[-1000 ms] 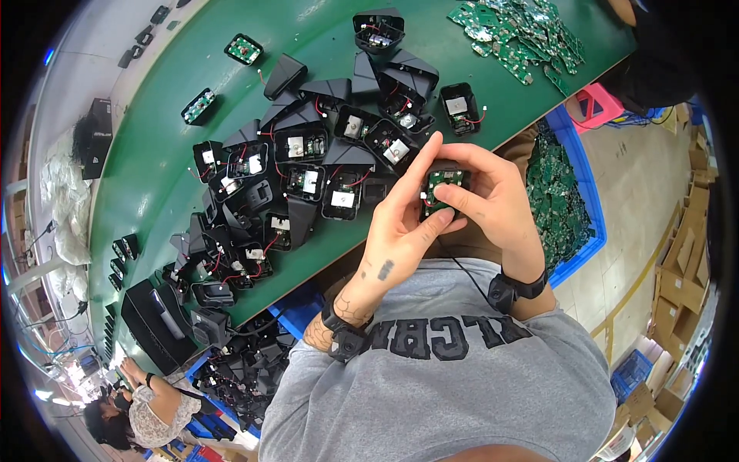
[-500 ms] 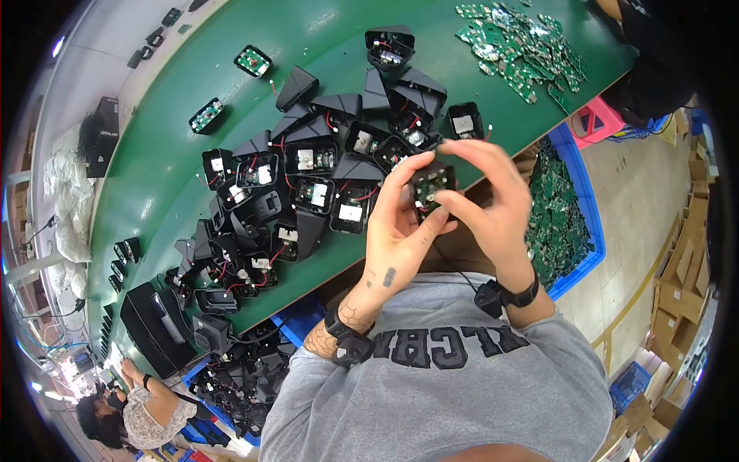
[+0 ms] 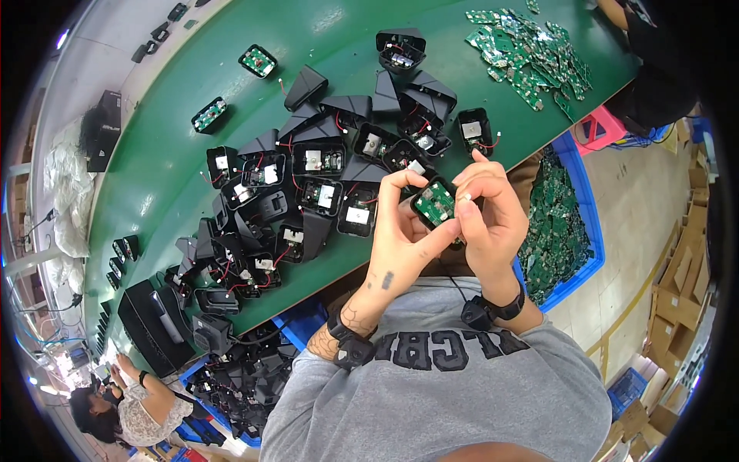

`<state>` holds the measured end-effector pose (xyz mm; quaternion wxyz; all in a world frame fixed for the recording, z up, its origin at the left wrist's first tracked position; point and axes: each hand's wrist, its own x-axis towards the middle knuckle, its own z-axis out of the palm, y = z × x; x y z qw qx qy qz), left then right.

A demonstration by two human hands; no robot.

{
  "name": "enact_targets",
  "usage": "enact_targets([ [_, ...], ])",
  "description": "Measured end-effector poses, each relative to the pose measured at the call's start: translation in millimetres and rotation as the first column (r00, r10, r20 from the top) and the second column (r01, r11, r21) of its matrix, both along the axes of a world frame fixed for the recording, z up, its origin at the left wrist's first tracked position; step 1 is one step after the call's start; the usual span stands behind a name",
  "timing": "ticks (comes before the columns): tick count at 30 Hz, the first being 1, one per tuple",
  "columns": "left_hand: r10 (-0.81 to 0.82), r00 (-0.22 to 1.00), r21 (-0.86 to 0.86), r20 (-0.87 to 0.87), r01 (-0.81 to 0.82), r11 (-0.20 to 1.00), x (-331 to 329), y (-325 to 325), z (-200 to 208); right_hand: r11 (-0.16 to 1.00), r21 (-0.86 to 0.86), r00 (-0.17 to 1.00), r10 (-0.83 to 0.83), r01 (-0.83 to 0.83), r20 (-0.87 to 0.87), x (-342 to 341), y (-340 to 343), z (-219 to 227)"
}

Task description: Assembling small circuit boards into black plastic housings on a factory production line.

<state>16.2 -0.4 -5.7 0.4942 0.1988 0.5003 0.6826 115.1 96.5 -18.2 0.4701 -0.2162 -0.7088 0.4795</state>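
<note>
My left hand (image 3: pixel 402 240) is wrapped round a small black plastic housing (image 3: pixel 416 206), thumb and fingers on its sides. A green circuit board (image 3: pixel 436 202) sits in the housing, face up toward me. At the housing's right side my right hand (image 3: pixel 495 218) is closed, thumb and forefinger pinching a small white plug (image 3: pixel 467 197). Any wire behind the plug is hidden by the fingers. Just beyond my hands on the green table (image 3: pixel 331 38) lie several open black housings (image 3: pixel 319 159) with white parts and red wires inside.
Loose circuit boards (image 3: pixel 531 58) are heaped at the far right of the table. A blue bin (image 3: pixel 591 266) of boards stands at my right, beside a pink stool (image 3: pixel 600 129). Another bin at lower left holds black parts (image 3: pixel 242 377). A co-worker (image 3: pixel 142 404) sits at far left.
The housing has turned so that its board now faces up, plainly in view. My right hand has shifted from round the housing to a pinch on the white plug at its side.
</note>
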Motion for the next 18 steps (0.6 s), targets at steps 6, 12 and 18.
enact_targets([
  [6, -0.062, 0.997, 0.023, 0.055, 0.061, 0.998, -7.8, -2.4, 14.0, 0.969, 0.193, 0.986, 0.134, -0.152, 0.103, 3.0, 14.8, 13.4],
  [12, 0.005, 1.0, 0.179, 0.006, -0.006, 0.984, -9.7, -4.1, 14.7, 0.946, 0.302, 0.972, 0.045, -0.116, 0.23, 9.0, 14.6, 18.1],
  [18, 0.155, 0.916, 0.178, -0.369, -0.094, 0.979, -5.8, -3.1, 3.7, 0.925, 0.351, 0.938, 0.015, -0.144, 0.345, 3.9, 11.4, 24.8],
])
